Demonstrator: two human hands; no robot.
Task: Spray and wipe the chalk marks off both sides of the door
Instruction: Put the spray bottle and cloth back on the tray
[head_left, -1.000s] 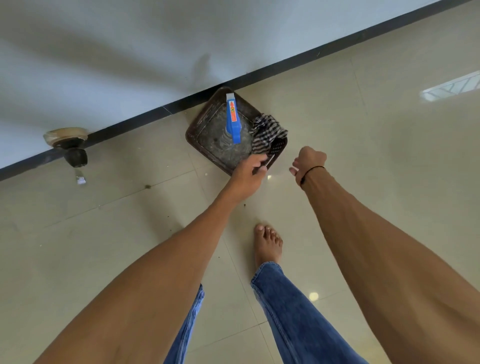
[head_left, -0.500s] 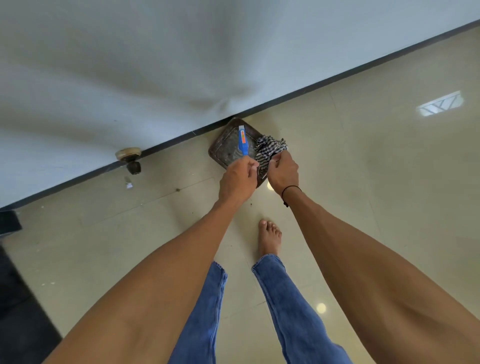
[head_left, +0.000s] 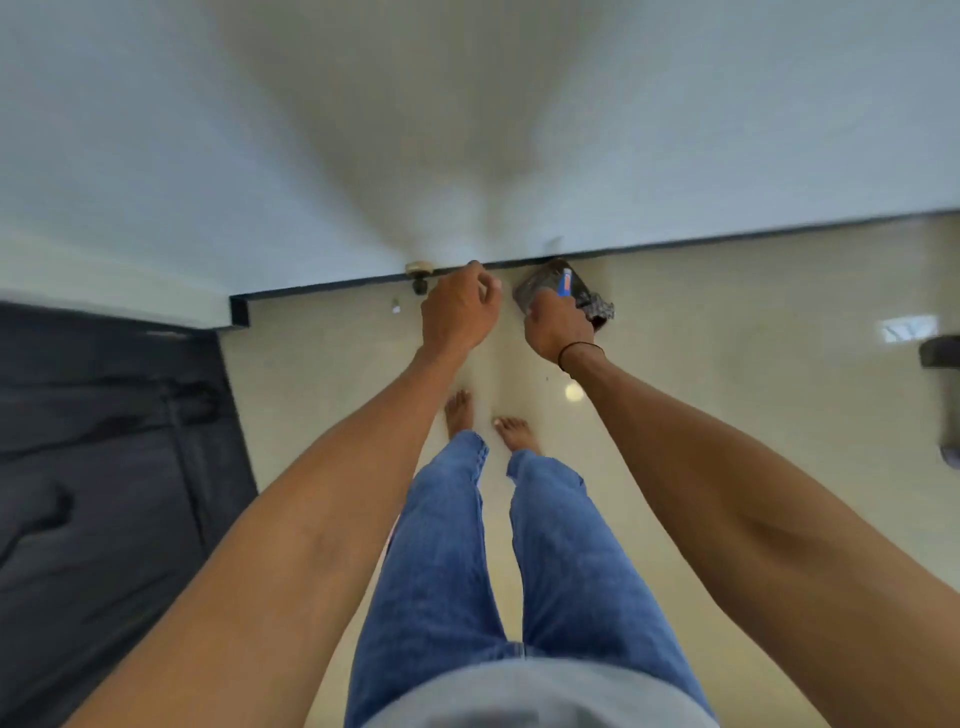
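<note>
Nearest the camera, blue jeans (head_left: 545, 561) and two bare feet (head_left: 511, 434) stand on the pale tiled floor (head_left: 727, 338); both arms reach forward and down from there. The left hand (head_left: 457, 312) hangs above the floor with its fingers curled in, and I see nothing in its grip. The right hand (head_left: 553, 327), a dark band at its wrist, is down at the dark tray (head_left: 530, 288); its fingers are hidden behind the knuckles, so I cannot tell whether its grip is closed on anything. In that tray stands the blue spray bottle (head_left: 565, 283), just beyond the right hand; the checked cloth (head_left: 597, 306) lies bunched at the tray's right edge. The tray sits on the floor against the dark skirting of the white wall (head_left: 260, 156); a round door stopper (head_left: 418, 270) sits at the skirting, left of the left hand; a dark door (head_left: 104, 467) fills the left side, blurred.
</note>
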